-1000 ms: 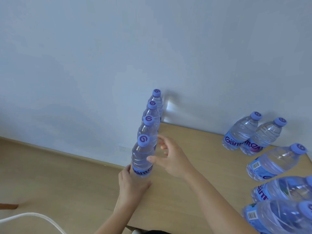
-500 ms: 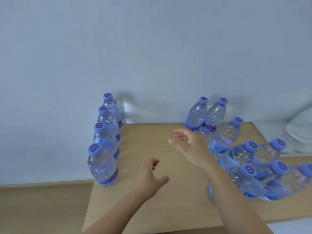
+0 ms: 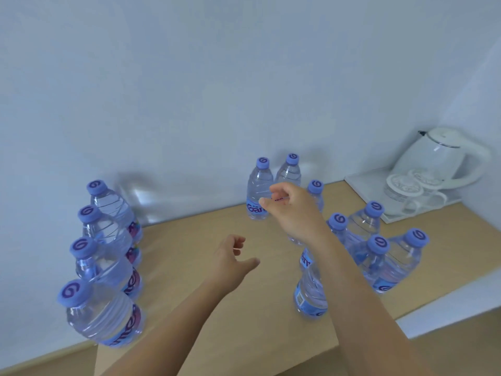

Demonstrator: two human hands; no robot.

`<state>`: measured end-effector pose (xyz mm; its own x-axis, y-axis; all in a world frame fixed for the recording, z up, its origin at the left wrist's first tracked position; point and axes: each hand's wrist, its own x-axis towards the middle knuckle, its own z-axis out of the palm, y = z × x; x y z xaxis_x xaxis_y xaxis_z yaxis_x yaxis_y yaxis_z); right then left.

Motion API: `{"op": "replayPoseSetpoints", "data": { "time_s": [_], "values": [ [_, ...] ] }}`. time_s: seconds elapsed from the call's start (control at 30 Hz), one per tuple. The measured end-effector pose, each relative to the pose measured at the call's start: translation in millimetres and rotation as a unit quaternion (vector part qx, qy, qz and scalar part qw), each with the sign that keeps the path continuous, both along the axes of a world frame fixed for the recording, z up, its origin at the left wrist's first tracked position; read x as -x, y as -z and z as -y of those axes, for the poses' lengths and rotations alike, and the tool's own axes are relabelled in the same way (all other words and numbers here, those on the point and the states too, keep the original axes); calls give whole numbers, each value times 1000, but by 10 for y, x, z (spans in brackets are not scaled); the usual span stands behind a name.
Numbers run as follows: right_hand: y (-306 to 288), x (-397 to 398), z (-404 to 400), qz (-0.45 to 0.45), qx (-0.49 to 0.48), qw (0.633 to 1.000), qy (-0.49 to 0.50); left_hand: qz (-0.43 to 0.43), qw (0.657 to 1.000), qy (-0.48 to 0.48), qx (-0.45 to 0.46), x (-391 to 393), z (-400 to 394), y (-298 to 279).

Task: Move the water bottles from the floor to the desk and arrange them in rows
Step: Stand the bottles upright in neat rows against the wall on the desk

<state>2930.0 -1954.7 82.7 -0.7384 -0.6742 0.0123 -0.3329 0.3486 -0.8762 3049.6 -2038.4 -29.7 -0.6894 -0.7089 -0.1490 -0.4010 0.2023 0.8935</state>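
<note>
Four clear plastic blue-capped water bottles (image 3: pixel 103 313) stand in a row along the light wooden desk (image 3: pixel 189 248) left edge; others cluster right. Left hand (image 3: pixel 230 263) and right hand (image 3: pixel 294 210) hover loosely curled, holding nothing

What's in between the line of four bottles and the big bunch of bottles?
Just bare desk and the left hand, open and holding nothing, between the row of four bottles and the loose bunch, in the head view.

Clear blue-capped water bottles (image 3: pixel 103 313) stand upright on the wooden desk (image 3: pixel 189 256).
</note>
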Motion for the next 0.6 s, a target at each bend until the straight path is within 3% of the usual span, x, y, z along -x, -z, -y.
{"op": "replayPoseSetpoints", "data": {
  "time_s": [0.27, 0.6],
  "values": [
    [287, 107, 657, -34, -60, 997, 42, -3, 999, -16, -32, 208, 399, -358],
    [533, 445, 1134, -68, -85, 983, 149, 20, 999, -20, 13, 571, 947, -457]
  ]
}}
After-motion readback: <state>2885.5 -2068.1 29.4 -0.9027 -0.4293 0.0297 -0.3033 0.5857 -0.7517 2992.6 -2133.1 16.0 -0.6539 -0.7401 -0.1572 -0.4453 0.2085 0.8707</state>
